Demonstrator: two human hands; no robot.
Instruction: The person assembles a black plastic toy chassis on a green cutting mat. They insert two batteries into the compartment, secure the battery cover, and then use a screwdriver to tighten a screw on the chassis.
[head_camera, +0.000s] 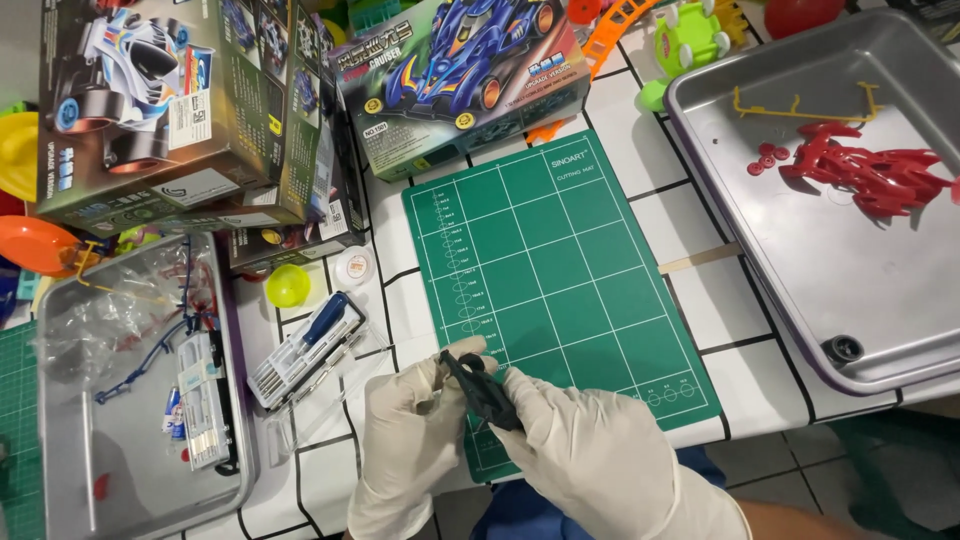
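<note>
Black part pinched, seemingly, between fingertips

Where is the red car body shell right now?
In the head view, the red car body shell lies at upper right inside the right-hand metal tray, beside small red round parts and below a yellow sprue.

We're looking down on a white tiled surface crossed by dark grout lines, bright and evenly lit from above with barely a shadow. A green cutting mat lies across its middle. Metal trays sit at either side, and toy-car boxes stack along the far edge. Grey floor shows lower right.
</note>
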